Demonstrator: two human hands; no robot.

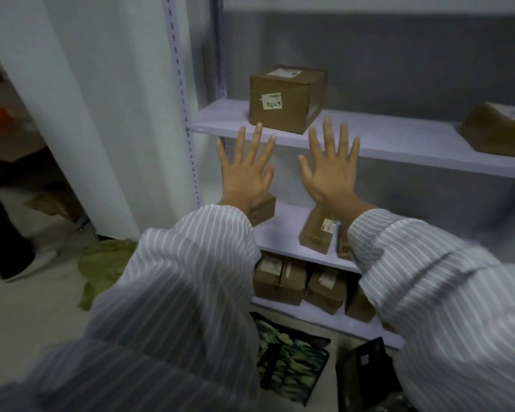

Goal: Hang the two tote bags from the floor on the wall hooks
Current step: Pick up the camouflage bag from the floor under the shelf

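Taking the pale lilac metal shelving unit (369, 135) as the landmark, the far left holds a white curtain-like drape (81, 114) hanging in soft folds beside the unit's perforated upright, and a crumpled olive-green cloth (101, 263) lies on the floor at the drape's foot.

In front of the unit's middle shelf edge the left hand (244, 171) is raised flat, palm away, fingers spread wide and holding nothing. Just right of it the right hand (330, 168) is the same: fingers splayed, empty. Both come out of loose grey-and-white striped sleeves (176, 278). Above the fingertips, on that shelf, sits a square brown cardboard box with a numbered white label (283, 99); smaller taped cartons fill the lower shelves.

The task's things are on the floor at the foot of the unit, below the arms. The flat green camouflage-print fabric tote bag (292, 352) lies collapsed just in front of the bottom shelf; to its right is the black tote bag (366, 373), slumped, with a small pale patch on its face.

Both look like limp cloth with nothing bulging inside, so they will probably be light, floppy and not fragile. Pinched by the body they would sag and fold. The better hold is likely the strap loops, gathered together so they open over a hook. A dark strap seems to cross the camouflage bag; the black bag's handles cannot be made out. No wall hooks are in view.
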